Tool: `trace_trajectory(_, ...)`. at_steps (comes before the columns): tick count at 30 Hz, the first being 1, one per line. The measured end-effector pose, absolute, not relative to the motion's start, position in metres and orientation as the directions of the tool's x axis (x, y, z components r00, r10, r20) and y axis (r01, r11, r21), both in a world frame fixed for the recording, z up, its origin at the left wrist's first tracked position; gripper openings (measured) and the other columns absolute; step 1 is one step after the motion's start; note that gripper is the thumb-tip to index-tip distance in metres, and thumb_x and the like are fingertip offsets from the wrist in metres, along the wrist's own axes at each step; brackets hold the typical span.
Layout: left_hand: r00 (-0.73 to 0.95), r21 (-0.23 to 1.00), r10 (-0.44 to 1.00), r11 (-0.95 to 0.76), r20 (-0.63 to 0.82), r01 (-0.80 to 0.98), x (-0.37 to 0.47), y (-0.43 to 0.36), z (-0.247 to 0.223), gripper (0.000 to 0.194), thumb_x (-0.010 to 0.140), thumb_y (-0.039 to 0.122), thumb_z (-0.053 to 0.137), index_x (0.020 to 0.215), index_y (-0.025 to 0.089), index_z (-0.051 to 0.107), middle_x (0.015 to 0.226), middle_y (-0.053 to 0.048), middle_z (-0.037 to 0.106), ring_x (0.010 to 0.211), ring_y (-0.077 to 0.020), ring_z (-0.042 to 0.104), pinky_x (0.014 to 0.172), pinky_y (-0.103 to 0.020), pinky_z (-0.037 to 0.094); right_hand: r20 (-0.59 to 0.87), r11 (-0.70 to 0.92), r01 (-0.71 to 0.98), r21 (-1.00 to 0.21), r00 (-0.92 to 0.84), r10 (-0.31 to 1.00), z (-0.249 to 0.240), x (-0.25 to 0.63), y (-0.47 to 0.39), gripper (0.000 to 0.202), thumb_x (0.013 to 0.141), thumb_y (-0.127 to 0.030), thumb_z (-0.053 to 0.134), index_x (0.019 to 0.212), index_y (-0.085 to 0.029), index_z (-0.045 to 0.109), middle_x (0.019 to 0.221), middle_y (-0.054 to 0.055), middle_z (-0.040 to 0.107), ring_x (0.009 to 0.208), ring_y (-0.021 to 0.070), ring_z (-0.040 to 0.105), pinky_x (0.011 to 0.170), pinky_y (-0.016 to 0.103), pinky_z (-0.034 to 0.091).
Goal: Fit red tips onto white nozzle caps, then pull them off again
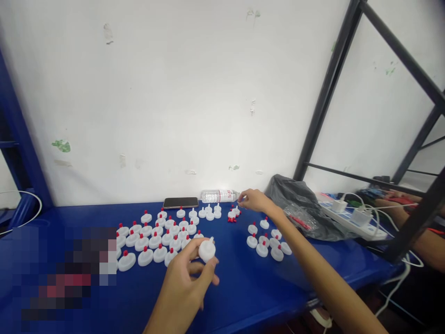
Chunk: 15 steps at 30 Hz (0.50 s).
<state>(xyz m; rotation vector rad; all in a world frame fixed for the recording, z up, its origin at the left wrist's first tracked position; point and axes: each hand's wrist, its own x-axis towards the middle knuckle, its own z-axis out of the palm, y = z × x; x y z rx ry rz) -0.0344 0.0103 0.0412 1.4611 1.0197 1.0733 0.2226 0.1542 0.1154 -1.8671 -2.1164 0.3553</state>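
My left hand (193, 273) is closed round a white nozzle cap (207, 250), holding it above the front of the table. Its narrow spout points up and carries no red tip. Farther back, my right hand (251, 200) reaches out with its fingers curled together near the neck of a clear plastic bottle (219, 196). Anything between those fingertips is too small to make out. Just below that hand lies a small pile of loose red tips (232, 220), with white caps among them. Beside the pile stand several white nozzle caps (210, 215) with bare spouts.
Many red-tipped white caps (155, 240) cover the left of the blue table (229, 287); a smaller group (262, 250) stands right. A phone (181, 202) lies by the wall. On the right are a dark plastic bag (295, 199), a power strip (354, 220) and another person's arm (413, 227).
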Motion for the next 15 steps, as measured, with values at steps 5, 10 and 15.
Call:
trace_trajectory(5,0.387,0.992,0.922,0.072,-0.026,-0.105,-0.032,0.018,0.030,0.055,0.082,0.049,0.070,0.122,0.015,0.052,0.079,0.000,0.065,0.044,-0.0114,0.063,0.030,-0.015,0.039,-0.156,0.037,0.961,-0.276,-0.083,0.984,0.081,0.251,0.197,0.032,0.099,-0.035,0.065,0.125,-0.017,0.064,0.126,0.009,0.065,0.106,0.0231,0.067,0.089,0.044,0.058)
trace_trajectory(10,0.347,0.987,0.938,0.074,-0.021,-0.139,-0.029,0.020,0.026,0.066,0.075,0.050,0.076,0.125,0.013,0.053,0.081,-0.003,0.068,0.045,-0.0139,0.066,0.031,-0.017,0.043,-0.213,0.063,0.959,-0.278,-0.126,0.969,0.062,0.256,0.212,0.032,0.099,-0.036,0.064,0.125,-0.018,0.064,0.127,0.009,0.065,0.107,0.0245,0.066,0.090,0.044,0.058)
trace_trajectory(15,0.326,0.990,0.945,0.048,-0.002,-0.135,-0.029,0.017,0.031,0.067,0.079,0.052,0.073,0.129,0.012,0.054,0.088,-0.007,0.070,0.047,-0.0146,0.067,0.032,-0.018,0.044,-0.182,0.077,0.959,-0.271,-0.129,0.975,0.056,0.257,0.210,0.033,0.099,-0.036,0.065,0.125,-0.017,0.064,0.128,0.009,0.065,0.106,0.0243,0.067,0.089,0.043,0.058)
